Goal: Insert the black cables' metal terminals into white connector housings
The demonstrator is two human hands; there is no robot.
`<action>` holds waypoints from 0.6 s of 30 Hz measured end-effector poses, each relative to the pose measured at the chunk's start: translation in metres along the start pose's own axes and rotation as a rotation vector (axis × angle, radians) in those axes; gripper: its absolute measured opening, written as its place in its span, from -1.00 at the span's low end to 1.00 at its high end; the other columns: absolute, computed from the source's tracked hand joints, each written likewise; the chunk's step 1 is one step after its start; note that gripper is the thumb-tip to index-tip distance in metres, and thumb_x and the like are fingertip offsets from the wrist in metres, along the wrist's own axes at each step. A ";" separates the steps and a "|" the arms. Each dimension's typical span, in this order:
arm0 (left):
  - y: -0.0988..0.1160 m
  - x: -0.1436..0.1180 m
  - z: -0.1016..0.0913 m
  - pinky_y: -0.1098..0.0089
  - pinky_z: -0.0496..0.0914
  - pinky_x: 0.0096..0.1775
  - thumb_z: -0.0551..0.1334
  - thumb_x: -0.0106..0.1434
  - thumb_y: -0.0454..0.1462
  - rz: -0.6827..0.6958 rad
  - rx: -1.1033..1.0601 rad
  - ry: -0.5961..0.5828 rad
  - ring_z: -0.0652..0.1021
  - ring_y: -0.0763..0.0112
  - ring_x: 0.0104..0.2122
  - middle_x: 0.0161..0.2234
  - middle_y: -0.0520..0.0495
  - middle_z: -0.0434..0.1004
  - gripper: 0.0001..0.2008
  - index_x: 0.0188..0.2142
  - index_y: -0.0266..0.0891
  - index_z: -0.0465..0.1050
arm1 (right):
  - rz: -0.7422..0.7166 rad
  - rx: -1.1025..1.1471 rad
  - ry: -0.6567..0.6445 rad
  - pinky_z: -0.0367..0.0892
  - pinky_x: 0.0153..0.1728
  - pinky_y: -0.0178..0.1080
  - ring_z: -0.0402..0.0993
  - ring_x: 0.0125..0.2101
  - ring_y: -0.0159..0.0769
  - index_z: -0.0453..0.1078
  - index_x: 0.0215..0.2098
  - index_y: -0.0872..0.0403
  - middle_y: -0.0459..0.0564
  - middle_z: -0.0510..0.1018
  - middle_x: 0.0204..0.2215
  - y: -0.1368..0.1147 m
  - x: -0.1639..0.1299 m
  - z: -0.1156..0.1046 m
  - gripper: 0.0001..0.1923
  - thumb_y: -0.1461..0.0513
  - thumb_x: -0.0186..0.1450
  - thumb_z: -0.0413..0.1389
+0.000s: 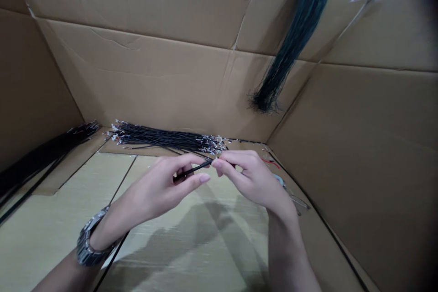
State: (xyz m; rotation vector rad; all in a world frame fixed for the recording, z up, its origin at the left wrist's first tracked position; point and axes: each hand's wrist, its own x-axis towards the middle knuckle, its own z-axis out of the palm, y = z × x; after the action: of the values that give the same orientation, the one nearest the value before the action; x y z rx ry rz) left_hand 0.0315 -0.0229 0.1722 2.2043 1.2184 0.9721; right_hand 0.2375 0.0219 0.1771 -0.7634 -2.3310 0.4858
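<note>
Looking down from the head camera, both hands meet over the floor of a large cardboard box [178,73], whose brown walls rise on every side. The left hand [160,189] pinches a thin black wire [193,169] between thumb and curled fingers, the wire running up and to the right from that grip. The right hand [249,175] closes its fingertips on the wire's far end, so the two hands are nearly touching — the short wire spans the small gap between them. A metal wristwatch [89,242] sits on the left wrist.

Just behind the hands, on the box floor, lies a flat bundle of black wires [164,138] with small metal terminals showing at both ends; its right end is close above the knuckles. Another bundle of dark wires [44,155] lies along the left wall, stretching toward the near left corner. A third, longer hank of dark wires [290,45] hangs over the top edge of the back wall near the right corner, its loose ends fanning out partway down.

To the right of the right hand, along the foot of the right wall, a few small bits lie on the floor — too small to tell apart, one with a red strand [272,162]. Both forearms cast shadows on the pale floor flaps.
</note>
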 end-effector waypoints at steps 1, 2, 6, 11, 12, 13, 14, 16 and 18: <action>0.000 0.001 0.002 0.52 0.21 -0.47 0.13 0.40 -0.15 0.011 -0.020 0.006 0.36 0.54 -0.52 -0.43 0.06 0.51 -0.75 -0.20 -0.22 0.53 | -0.022 0.066 -0.005 0.09 -0.48 -0.34 0.21 -0.58 -0.51 0.28 -0.57 0.11 -0.19 0.30 -0.64 -0.001 0.000 0.001 -0.57 0.16 0.46 -0.02; 0.001 0.001 0.004 0.53 0.19 -0.49 0.12 0.41 -0.16 0.029 -0.048 0.010 0.33 0.56 -0.54 -0.48 0.08 0.47 -0.74 -0.24 -0.24 0.53 | -0.048 0.140 -0.005 0.11 -0.47 -0.35 0.23 -0.58 -0.51 0.28 -0.56 0.11 -0.19 0.31 -0.64 -0.002 0.000 0.002 -0.57 0.17 0.47 -0.03; 0.006 0.002 0.014 0.56 0.17 -0.54 0.08 0.43 -0.19 0.054 -0.220 -0.001 0.29 0.60 -0.60 -0.56 0.10 0.35 -0.69 -0.34 -0.28 0.50 | -0.122 0.310 0.054 0.14 -0.47 -0.35 0.26 -0.58 -0.52 0.26 -0.59 0.11 -0.18 0.34 -0.63 -0.004 -0.001 0.002 -0.58 0.23 0.45 0.00; 0.008 0.000 0.021 0.56 0.27 -0.55 0.08 0.42 -0.12 -0.107 -0.398 -0.128 0.38 0.60 -0.60 -0.51 0.06 0.39 -0.64 -0.40 -0.29 0.44 | -0.109 0.532 0.336 0.10 -0.52 -0.30 0.19 -0.59 -0.45 0.19 -0.63 0.09 -0.17 0.24 -0.66 0.007 -0.012 -0.016 -0.54 0.22 0.45 -0.01; 0.007 0.001 0.022 0.55 0.31 -0.51 0.10 0.41 -0.11 -0.125 -0.417 -0.192 0.43 0.57 -0.56 -0.48 0.03 0.42 -0.64 -0.40 -0.29 0.44 | -0.101 0.567 0.402 0.10 -0.53 -0.30 0.19 -0.59 -0.45 0.19 -0.63 0.08 -0.17 0.24 -0.66 0.008 -0.013 -0.019 -0.54 0.22 0.45 -0.01; 0.006 0.001 0.024 0.52 0.36 -0.44 0.12 0.40 -0.10 -0.134 -0.448 -0.249 0.48 0.52 -0.50 -0.44 0.01 0.45 -0.67 -0.36 -0.29 0.45 | -0.088 0.560 0.428 0.10 -0.53 -0.30 0.19 -0.59 -0.45 0.20 -0.62 0.08 -0.17 0.24 -0.66 0.009 -0.014 -0.021 -0.55 0.21 0.45 -0.01; 0.005 0.002 0.025 0.49 0.40 -0.36 0.15 0.38 -0.10 -0.130 -0.496 -0.284 0.52 0.47 -0.42 -0.39 -0.02 0.48 -0.70 -0.31 -0.28 0.45 | -0.071 0.507 0.403 0.11 -0.53 -0.30 0.20 -0.59 -0.45 0.22 -0.62 0.09 -0.17 0.26 -0.65 0.009 -0.013 -0.021 -0.55 0.21 0.44 0.00; 0.003 0.004 0.031 0.43 0.43 -0.26 0.15 0.38 -0.10 -0.105 -0.622 -0.280 0.53 0.42 -0.34 -0.35 -0.05 0.49 -0.73 -0.23 -0.27 0.42 | -0.035 0.327 0.247 0.11 -0.52 -0.31 0.19 -0.60 -0.48 0.23 -0.63 0.10 -0.17 0.29 -0.66 0.006 -0.008 -0.017 -0.55 0.20 0.43 0.02; 0.001 0.007 0.036 0.48 0.39 -0.39 0.09 0.41 -0.08 -0.108 -0.777 -0.190 0.45 0.51 -0.49 -0.46 0.03 0.40 -0.72 -0.24 -0.25 0.37 | -0.021 0.210 0.136 0.13 -0.51 -0.32 0.20 -0.60 -0.48 0.26 -0.60 0.10 -0.17 0.32 -0.65 0.000 -0.001 -0.010 -0.58 0.18 0.42 0.04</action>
State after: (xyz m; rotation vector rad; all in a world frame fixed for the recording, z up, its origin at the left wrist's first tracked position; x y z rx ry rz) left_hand 0.0618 -0.0191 0.1516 1.5522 0.6922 0.9528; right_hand 0.2446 0.0221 0.1837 -0.6506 -2.1208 0.6381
